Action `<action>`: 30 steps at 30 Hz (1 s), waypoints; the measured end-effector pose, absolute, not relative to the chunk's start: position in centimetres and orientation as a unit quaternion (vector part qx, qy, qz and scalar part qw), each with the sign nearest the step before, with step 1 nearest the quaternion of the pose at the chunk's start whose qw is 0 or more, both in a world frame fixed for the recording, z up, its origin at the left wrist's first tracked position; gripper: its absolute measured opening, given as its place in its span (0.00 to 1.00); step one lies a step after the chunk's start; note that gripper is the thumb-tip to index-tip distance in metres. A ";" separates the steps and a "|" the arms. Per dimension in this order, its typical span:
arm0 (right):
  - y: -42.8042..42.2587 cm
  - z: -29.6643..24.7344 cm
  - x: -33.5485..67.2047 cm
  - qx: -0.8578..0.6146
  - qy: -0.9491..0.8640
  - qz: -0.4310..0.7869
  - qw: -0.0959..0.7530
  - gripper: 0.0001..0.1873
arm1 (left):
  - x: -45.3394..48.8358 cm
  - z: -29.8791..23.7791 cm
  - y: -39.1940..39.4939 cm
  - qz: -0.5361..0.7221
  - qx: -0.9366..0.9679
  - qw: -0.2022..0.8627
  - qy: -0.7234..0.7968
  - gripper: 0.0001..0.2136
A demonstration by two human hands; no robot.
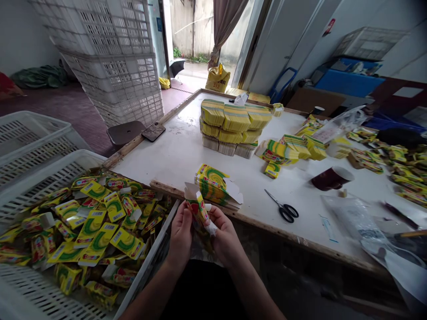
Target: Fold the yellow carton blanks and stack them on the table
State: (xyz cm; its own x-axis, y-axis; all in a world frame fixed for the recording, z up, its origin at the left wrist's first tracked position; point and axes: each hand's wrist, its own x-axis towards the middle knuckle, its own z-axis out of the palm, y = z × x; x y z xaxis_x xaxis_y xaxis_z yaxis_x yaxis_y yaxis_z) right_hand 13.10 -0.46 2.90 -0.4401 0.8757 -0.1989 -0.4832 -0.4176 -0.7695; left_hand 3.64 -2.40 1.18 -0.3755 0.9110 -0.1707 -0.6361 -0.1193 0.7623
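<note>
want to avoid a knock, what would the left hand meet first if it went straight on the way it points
Past the box it holds, the left hand would probably meet the wooden table edge first; relative height is unclear, so it might clear it.

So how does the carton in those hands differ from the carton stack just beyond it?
The carton is held between the left hand and right hand; the carton stack rests on the table. The carton is one piece, its end flap open; the carton stack is several layered together. Both show yellow printing.
</note>
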 end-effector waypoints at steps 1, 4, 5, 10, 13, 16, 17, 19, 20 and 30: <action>-0.4 3.0 13.2 -0.300 -0.309 0.793 0.430 0.18 | 3.7 1.1 -2.4 0.725 0.154 0.547 0.389 0.17; -0.3 3.2 13.6 -0.306 -0.293 0.801 0.423 0.18 | 3.7 0.8 -2.4 0.724 0.121 0.568 0.372 0.16; -0.3 3.3 13.6 -0.308 -0.291 0.803 0.420 0.18 | 3.7 0.8 -2.4 0.726 0.114 0.571 0.367 0.15; -0.3 3.5 13.8 -0.291 -0.277 0.822 0.403 0.18 | 3.2 1.3 -2.1 0.725 0.079 0.578 0.365 0.17; -0.3 3.4 13.9 -0.292 -0.284 0.827 0.387 0.18 | 3.0 1.4 -2.0 0.722 0.071 0.579 0.372 0.17; -0.4 3.0 13.9 -0.309 -0.309 0.810 0.391 0.17 | 3.0 1.2 -2.1 0.725 0.066 0.565 0.389 0.15; -0.4 2.8 13.9 -0.315 -0.325 0.799 0.396 0.16 | 3.1 1.1 -2.1 0.725 0.062 0.559 0.397 0.14; -0.4 2.4 14.0 -0.331 -0.370 0.766 0.408 0.15 | 3.0 0.9 -2.1 0.725 0.056 0.551 0.409 0.13; -0.3 2.3 14.0 -0.341 -0.398 0.745 0.414 0.14 | 3.0 0.9 -2.1 0.724 0.056 0.550 0.412 0.13; -0.1 1.8 14.8 -0.432 -0.591 0.540 0.416 0.07 | 1.8 1.1 -2.0 0.729 0.146 0.504 0.439 0.11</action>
